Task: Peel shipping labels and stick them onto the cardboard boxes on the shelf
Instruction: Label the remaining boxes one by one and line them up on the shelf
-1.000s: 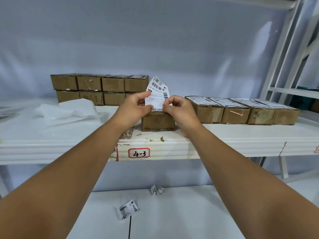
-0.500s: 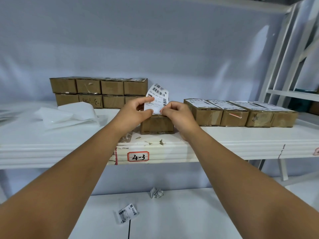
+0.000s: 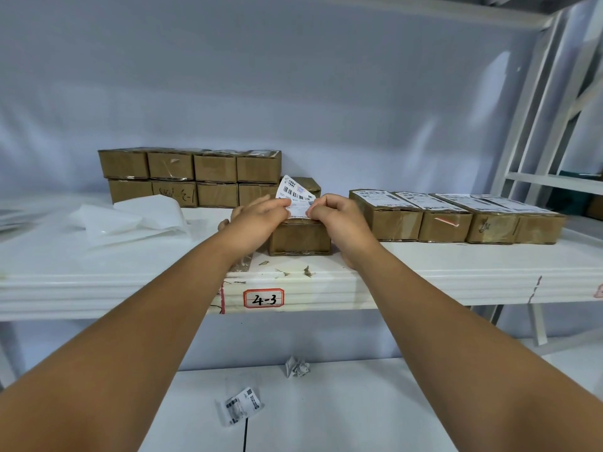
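Both hands meet over a small box (image 3: 300, 239) standing near the front edge of the white shelf (image 3: 456, 269). The left hand (image 3: 257, 220) pinches the left edge of a shipping label (image 3: 295, 195) between thumb and fingers, and the right hand (image 3: 339, 220) pinches the right edge the same way. The label's near end lies at the box top, seemingly touching it. Its far end stands up, with the barcode showing. To the right sits a row of labelled boxes (image 3: 456, 218). At far left is a two-high stack of boxes (image 3: 192, 177), with white backing sheets (image 3: 130, 216) in front of it.
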### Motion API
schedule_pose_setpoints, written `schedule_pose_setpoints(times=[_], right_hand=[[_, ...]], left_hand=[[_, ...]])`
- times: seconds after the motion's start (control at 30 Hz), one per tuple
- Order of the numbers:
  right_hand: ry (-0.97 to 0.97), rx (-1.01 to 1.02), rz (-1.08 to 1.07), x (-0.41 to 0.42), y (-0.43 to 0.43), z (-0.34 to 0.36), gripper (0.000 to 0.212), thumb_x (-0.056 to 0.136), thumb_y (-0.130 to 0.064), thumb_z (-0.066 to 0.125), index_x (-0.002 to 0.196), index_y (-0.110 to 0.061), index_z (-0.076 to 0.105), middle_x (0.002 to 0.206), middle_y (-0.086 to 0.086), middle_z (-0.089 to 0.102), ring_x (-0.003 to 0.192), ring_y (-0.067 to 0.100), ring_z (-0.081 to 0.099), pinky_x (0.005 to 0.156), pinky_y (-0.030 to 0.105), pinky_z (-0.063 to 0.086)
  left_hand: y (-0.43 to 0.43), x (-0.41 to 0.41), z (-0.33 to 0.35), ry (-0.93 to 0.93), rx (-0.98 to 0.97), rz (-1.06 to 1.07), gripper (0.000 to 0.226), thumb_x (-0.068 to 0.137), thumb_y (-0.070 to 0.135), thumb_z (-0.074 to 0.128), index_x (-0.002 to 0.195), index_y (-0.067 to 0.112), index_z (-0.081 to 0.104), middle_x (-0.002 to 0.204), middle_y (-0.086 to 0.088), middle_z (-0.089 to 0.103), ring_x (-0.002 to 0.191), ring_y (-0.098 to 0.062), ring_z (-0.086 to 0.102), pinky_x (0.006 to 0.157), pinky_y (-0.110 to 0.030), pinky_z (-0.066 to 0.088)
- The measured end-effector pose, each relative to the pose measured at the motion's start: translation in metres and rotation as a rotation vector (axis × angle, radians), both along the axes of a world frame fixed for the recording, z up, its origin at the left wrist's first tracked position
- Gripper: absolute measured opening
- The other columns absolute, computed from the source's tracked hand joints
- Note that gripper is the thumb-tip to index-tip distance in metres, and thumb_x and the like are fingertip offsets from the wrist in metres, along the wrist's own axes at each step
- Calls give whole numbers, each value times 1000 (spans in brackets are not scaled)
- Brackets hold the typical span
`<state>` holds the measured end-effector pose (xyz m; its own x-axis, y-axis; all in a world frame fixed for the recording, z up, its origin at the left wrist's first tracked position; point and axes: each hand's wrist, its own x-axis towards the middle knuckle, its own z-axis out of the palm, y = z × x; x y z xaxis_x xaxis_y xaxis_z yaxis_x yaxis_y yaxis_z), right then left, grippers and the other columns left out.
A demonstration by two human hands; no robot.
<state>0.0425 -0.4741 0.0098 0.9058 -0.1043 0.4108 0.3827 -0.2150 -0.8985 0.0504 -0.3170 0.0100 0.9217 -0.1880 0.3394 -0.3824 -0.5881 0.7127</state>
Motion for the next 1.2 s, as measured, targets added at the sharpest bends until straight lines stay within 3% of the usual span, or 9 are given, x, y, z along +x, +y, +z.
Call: schedule_pose_setpoints(times=[0.1, 0.23, 0.37, 0.47, 0.63, 0.8, 0.9, 1.1, 1.2], right_hand=[[8, -3, 15, -4, 1, 2, 23, 85, -11, 59, 69, -24, 67, 90, -6, 67, 91, 16, 59, 84, 34, 47], [34, 8, 43, -7, 3, 4, 24, 87, -9, 56, 77, -25, 72, 107, -1, 66, 100, 13, 59, 91, 31, 47], [84, 46, 51, -10, 2, 7, 12, 86, -20, 64, 92, -20, 74, 93, -12, 67, 87, 1, 58, 72, 21, 40], [101, 90, 40, -10, 1, 7, 11, 85, -14, 63, 85, -18, 74, 91, -10, 68, 89, 9, 61, 72, 22, 45], [79, 125, 67, -15, 0, 9, 23, 84, 3, 57, 69, -12, 66, 83, -12, 63, 84, 5, 59, 75, 20, 46], [109, 124, 131, -15, -1, 9, 14, 76, -7, 58, 68, -14, 68, 85, -7, 67, 84, 14, 61, 72, 25, 46], [134, 96, 112, -14, -2, 9, 21, 81, -5, 53, 76, -17, 70, 96, 7, 68, 84, 19, 60, 70, 26, 47], [202, 129, 78, -14, -1, 15, 25, 84, 0, 51, 81, -18, 68, 87, 2, 66, 73, 16, 58, 56, 21, 45], [214, 48, 76, -10, -5, 19, 22, 85, 0, 54, 83, -15, 69, 92, 4, 68, 81, 23, 60, 64, 23, 50]], left_hand=[[5, 2, -1, 29, -18, -19, 51, 59, 66, 38, 107, 65, 52, 151, 18, 27, 142, -13, 18, 116, -48, 11], [4, -7, -1, 7, -13, -5, 39, 77, 55, 44, 114, 54, 56, 154, 13, 22, 143, -16, 12, 116, -48, 8], [0, -8, 5, -138, -94, 83, 13, 90, 38, 56, 90, 45, 67, 135, 11, 35, 134, -14, 20, 114, -41, 15], [0, -11, 4, -311, -61, 35, 9, 87, 34, 64, 86, 38, 72, 112, 19, 44, 123, -11, 29, 109, -34, 18], [3, -18, 7, -180, -203, -194, 13, 78, 41, 63, 76, 36, 75, 91, 25, 69, 105, 3, 57, 102, -38, 41], [2, -25, 12, -49, -326, -295, 30, 93, 17, 52, 77, 22, 76, 95, 11, 73, 103, -3, 61, 98, -25, 40], [2, -19, 11, -34, -320, -232, 26, 92, 16, 52, 82, 23, 76, 105, 7, 71, 108, -6, 59, 96, -23, 41], [0, -4, 10, 39, -221, -167, 27, 93, 15, 49, 98, 31, 70, 121, 8, 59, 112, -10, 51, 92, -22, 38], [5, 1, 17, 141, -155, -240, 28, 93, 19, 53, 115, 31, 65, 131, 8, 53, 120, -10, 47, 95, -23, 37]])
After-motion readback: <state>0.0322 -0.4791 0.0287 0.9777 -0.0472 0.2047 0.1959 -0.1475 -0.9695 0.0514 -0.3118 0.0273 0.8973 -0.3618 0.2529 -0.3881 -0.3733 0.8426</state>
